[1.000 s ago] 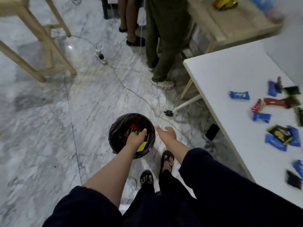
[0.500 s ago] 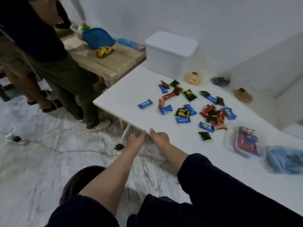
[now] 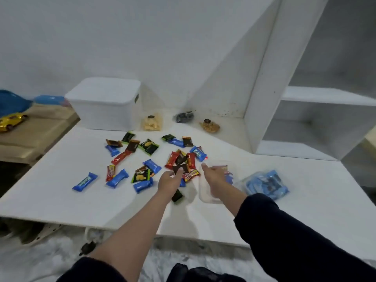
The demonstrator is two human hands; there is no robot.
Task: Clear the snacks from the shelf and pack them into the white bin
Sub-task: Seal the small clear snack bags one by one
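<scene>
Left hand (image 3: 169, 181) open, empty, fingertips at near edge of red-and-dark snack cluster (image 3: 181, 162) just ahead; nearer than right. Right hand (image 3: 213, 176) open, empty, over clear tray (image 3: 205, 197). Snacks scattered on desk (image 3: 61, 196). White bin (image 3: 105, 104) lidded, far-left behind snacks.

text: "Kelpo" | on: blue snack wrapper (image 3: 198, 154) | other wrappers: unreadable

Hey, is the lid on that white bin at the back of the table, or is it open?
Shut. The white bin has its flat lid seated across the whole top, and none of the inside shows.
</scene>
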